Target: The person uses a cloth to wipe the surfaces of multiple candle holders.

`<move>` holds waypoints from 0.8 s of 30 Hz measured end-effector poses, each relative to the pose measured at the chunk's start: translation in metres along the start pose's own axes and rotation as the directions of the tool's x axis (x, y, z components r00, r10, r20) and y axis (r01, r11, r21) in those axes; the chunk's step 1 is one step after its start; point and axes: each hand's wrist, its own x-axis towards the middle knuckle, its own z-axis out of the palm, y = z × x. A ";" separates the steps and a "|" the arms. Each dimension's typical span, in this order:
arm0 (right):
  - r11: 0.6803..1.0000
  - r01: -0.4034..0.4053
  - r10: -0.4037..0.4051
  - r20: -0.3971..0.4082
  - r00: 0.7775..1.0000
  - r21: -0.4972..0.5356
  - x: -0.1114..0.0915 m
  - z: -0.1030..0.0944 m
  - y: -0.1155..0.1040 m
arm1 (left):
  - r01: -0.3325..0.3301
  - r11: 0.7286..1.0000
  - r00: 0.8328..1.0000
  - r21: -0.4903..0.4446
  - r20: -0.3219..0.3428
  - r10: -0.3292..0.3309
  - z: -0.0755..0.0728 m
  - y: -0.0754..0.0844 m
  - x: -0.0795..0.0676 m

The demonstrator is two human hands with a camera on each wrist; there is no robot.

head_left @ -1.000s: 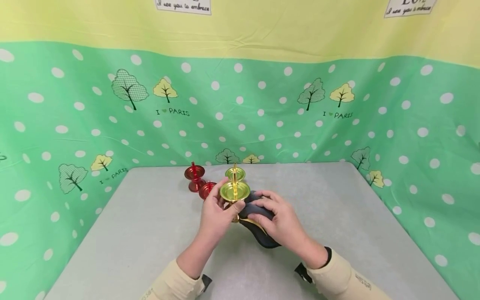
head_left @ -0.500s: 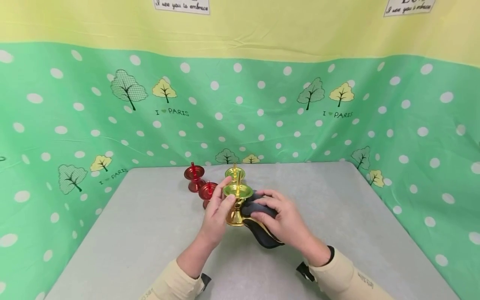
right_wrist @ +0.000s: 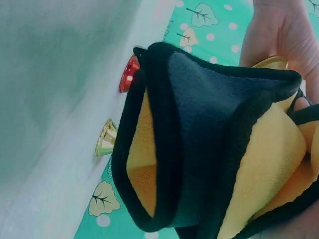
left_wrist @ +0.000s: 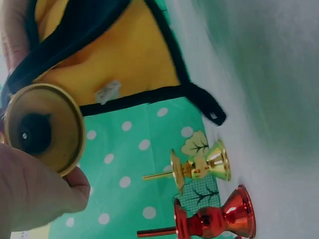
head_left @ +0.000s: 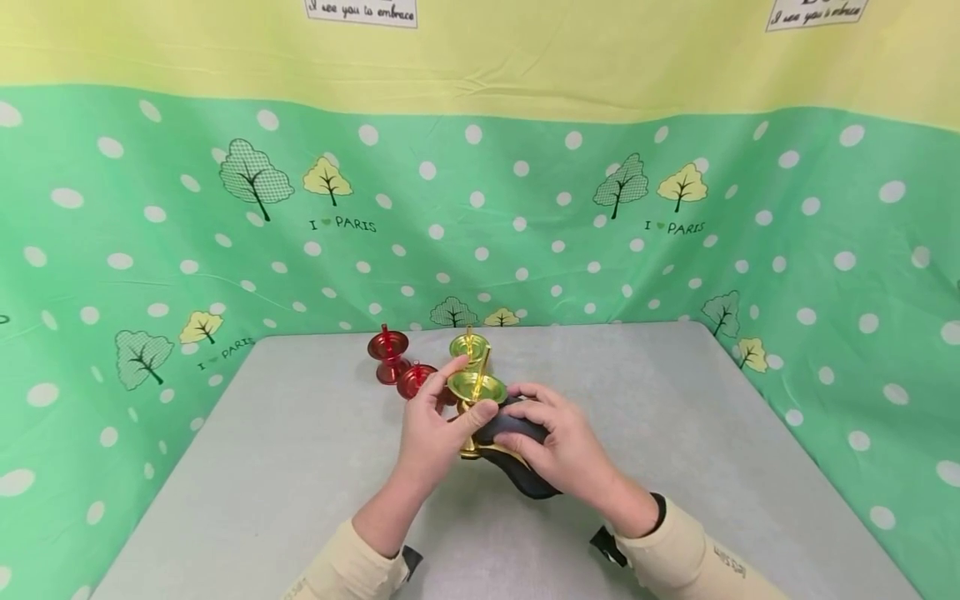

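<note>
My left hand (head_left: 435,437) holds a gold candle holder (head_left: 477,388), a shallow dish with an upright spike on a flared foot. It is slightly tilted, its spike leaning right. In the left wrist view the round hollow foot of this candle holder (left_wrist: 67,117) faces the camera. My right hand (head_left: 562,446) grips a folded cloth (head_left: 528,483), dark grey on one side and yellow on the other with black edging. The cloth lies against the candle holder's right side, below the dish. In the right wrist view the cloth (right_wrist: 204,129) covers most of the candle holder.
Behind the hands another gold candle holder (head_left: 469,343) stands on the grey table (head_left: 300,433). Two red candle holders, one farther back (head_left: 388,346) and one nearer (head_left: 414,380), stand to its left. A green dotted curtain (head_left: 480,233) hangs along the table's back and sides.
The held gold candle holder has gone from nearly upright to leaning. My left thumb has shifted from near its rim to below the dish. The cloth has moved slightly left with my right hand.
</note>
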 end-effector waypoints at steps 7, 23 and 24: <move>0.999 -0.024 0.024 0.008 1.000 -0.025 -0.001 0.000 0.002 | 0.113 0.994 0.990 -0.016 0.083 -0.111 -0.015 0.008 0.002; 0.992 -0.129 0.129 0.018 0.991 -0.001 0.010 -0.004 0.025 | 0.096 0.967 0.908 -0.236 0.419 0.012 -0.036 -0.002 0.009; 0.991 -0.132 0.132 0.029 0.991 0.002 0.009 -0.005 0.025 | 0.097 0.967 0.904 -0.237 0.426 0.014 -0.036 -0.003 0.009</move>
